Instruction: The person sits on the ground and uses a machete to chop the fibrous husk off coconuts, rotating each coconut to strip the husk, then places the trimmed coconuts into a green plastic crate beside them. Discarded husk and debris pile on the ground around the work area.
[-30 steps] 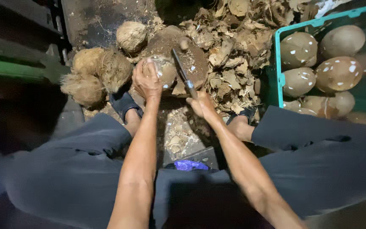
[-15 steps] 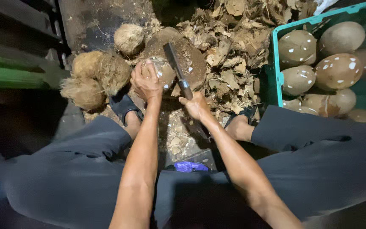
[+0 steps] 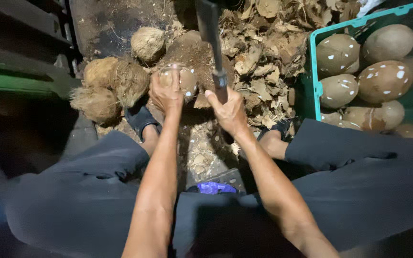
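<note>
Under left hand [image 3: 166,93] — coconut [image 3: 183,80].

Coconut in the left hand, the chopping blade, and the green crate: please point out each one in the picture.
Coconut [image 3: 185,80], head view, on its bare shell right of the fingers.
Chopping blade [image 3: 209,21], head view, on the flat of the dark blade.
Green crate [image 3: 313,67], head view, on its left rim.

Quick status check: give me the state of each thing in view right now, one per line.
Left hand: gripping the coconut from above.
Coconut: part-peeled, held on the ground.
Right hand: closed on the cleaver handle.
Cleaver: raised, blade pointing away from the person.
Husked coconuts: fibrous, piled at left, untouched.
Green crate: holds peeled brown coconuts.
Shell chips: scattered in a heap.
</note>
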The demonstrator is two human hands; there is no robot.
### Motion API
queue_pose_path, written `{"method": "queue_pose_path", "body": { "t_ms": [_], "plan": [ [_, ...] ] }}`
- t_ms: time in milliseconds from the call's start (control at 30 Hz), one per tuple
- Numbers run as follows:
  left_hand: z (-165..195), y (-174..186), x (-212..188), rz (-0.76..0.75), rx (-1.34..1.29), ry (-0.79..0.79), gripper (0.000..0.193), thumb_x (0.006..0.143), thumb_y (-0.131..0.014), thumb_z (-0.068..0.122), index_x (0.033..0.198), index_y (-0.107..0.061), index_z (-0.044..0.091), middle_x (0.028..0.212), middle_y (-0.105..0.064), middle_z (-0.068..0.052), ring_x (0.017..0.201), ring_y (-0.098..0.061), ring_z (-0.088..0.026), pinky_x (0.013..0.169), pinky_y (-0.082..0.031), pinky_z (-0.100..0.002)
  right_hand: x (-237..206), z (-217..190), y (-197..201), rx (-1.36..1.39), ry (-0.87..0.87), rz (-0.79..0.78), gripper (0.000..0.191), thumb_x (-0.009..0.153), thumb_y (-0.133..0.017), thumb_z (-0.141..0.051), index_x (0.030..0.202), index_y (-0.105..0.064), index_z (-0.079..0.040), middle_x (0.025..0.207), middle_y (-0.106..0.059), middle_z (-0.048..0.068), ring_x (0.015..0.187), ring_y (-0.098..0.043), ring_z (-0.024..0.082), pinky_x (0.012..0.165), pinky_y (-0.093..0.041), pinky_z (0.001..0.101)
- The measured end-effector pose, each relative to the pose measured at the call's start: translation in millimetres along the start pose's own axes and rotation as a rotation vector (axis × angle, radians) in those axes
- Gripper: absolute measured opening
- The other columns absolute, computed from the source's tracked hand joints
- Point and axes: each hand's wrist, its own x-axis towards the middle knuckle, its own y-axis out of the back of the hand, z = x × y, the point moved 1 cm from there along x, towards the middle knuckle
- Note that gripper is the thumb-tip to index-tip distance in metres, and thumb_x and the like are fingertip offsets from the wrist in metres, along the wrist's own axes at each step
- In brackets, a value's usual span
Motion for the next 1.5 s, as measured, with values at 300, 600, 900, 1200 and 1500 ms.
{"method": "queue_pose_path", "body": {
  "t_ms": [300,600,900,1200,1500],
  "plan": [
    [10,-3,-20,0.064,0.049,0.069,0.071,0.082,-0.071,0.070,0.125,-0.066,0.013,0.116,-0.066,-0.020,0.113,-0.059,-0.041,0.098,-0.044,-0.054,-4,59,-17,-0.377,-0.178,-0.232,0.035,0.098,-0.069,-0.031,0.076,-0.058,-0.006,0.058,-0.050,0.001,0.049,-0.051,0.017,0.045,-0.044,0.0360],
    [-12,7,5,-0.128,-0.034,-0.238,0.070,0.078,-0.076,0.058,0.129,-0.066,0.012,0.117,-0.067,-0.017,0.108,-0.061,-0.038,0.092,-0.046,-0.050,19,67,34,-0.138,-0.459,-0.478,0.034,0.087,-0.077,-0.030,0.076,-0.052,-0.010,0.061,-0.052,-0.001,0.049,-0.052,0.015,0.045,-0.045,0.0344],
    [-8,8,7,-0.029,0.030,-0.339,0.063,0.087,-0.077,0.058,0.126,-0.069,0.009,0.121,-0.070,-0.017,0.110,-0.062,-0.039,0.097,-0.047,-0.047,6,21,17,-0.119,-0.145,-0.124,0.040,0.095,-0.072,-0.042,0.077,-0.053,-0.011,0.068,-0.048,-0.004,0.055,-0.050,0.011,0.046,-0.045,0.0309],
    [-11,13,12,-0.143,-0.083,-0.361,0.063,0.087,-0.077,0.058,0.127,-0.067,0.010,0.128,-0.071,-0.016,0.118,-0.062,-0.038,0.107,-0.044,-0.047,-4,50,-24,0.055,-0.457,-0.258,0.029,0.089,-0.070,-0.037,0.084,-0.060,-0.011,0.065,-0.054,-0.001,0.053,-0.051,0.015,0.044,-0.045,0.0341],
    [-9,14,-13,0.018,-0.072,-0.085,0.097,0.063,-0.095,0.051,0.134,-0.051,0.001,0.130,-0.058,-0.023,0.122,-0.052,-0.039,0.101,-0.038,-0.047,-3,45,-4,-0.177,-0.454,-0.186,0.025,0.093,-0.071,-0.032,0.099,-0.062,-0.010,0.066,-0.056,-0.001,0.054,-0.053,0.013,0.047,-0.044,0.0309]
  ]
}}
